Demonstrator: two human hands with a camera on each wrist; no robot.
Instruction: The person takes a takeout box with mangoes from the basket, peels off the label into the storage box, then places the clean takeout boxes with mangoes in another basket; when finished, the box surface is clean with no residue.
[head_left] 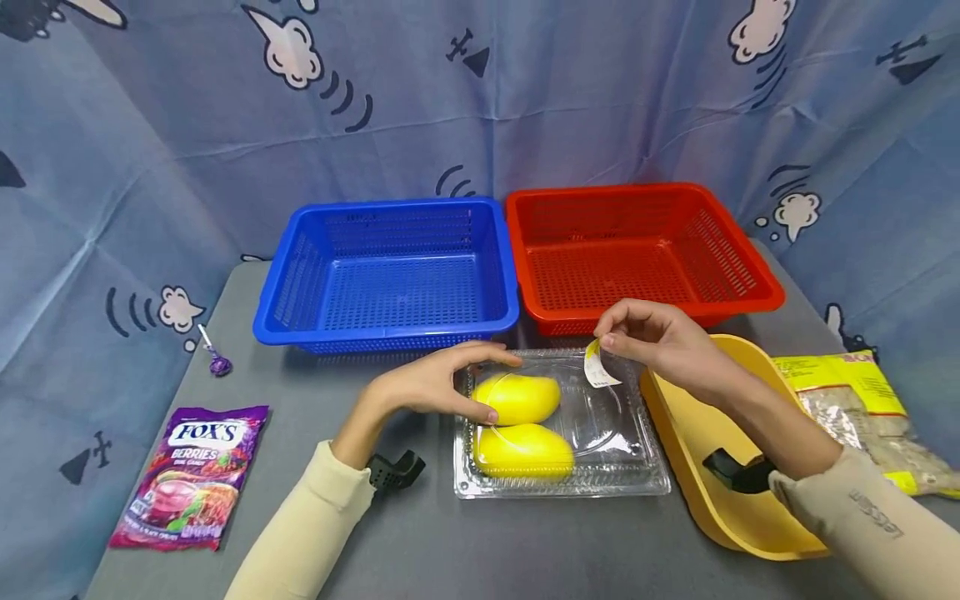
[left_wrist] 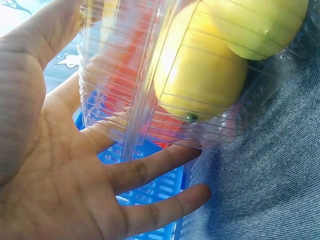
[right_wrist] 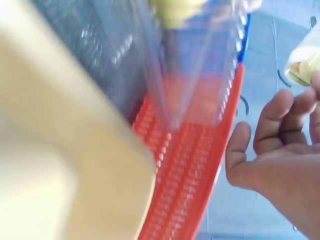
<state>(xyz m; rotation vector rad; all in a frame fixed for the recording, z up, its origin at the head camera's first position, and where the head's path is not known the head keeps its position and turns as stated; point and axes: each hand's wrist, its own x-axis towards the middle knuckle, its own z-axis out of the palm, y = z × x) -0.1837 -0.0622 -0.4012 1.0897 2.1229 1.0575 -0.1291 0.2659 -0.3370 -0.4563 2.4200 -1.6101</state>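
Note:
A clear plastic clamshell box (head_left: 600, 482) lies lid-down on the grey table with two yellow mangoes (head_left: 525, 454) showing through its left half. My left hand (head_left: 433, 382) rests on the box's left side, its thumb on the lid and fingers reaching toward the far edge. In the left wrist view those fingers (left_wrist: 160, 167) are spread and fairly straight beside the ridged plastic wall. Over the box's right part, my right hand (head_left: 667, 346) pinches a white and yellow sticker label (head_left: 600, 367) between thumb and fingertips. The label hangs slightly curled.
Behind the box stand a blue basket (head_left: 386, 337) and a red basket (head_left: 645, 315). To the right are a yellow bin (head_left: 693, 492) and a yellow-labelled clear bag (head_left: 862, 400). A purple candy bag (head_left: 191, 479) and a lollipop (head_left: 219, 364) lie at left.

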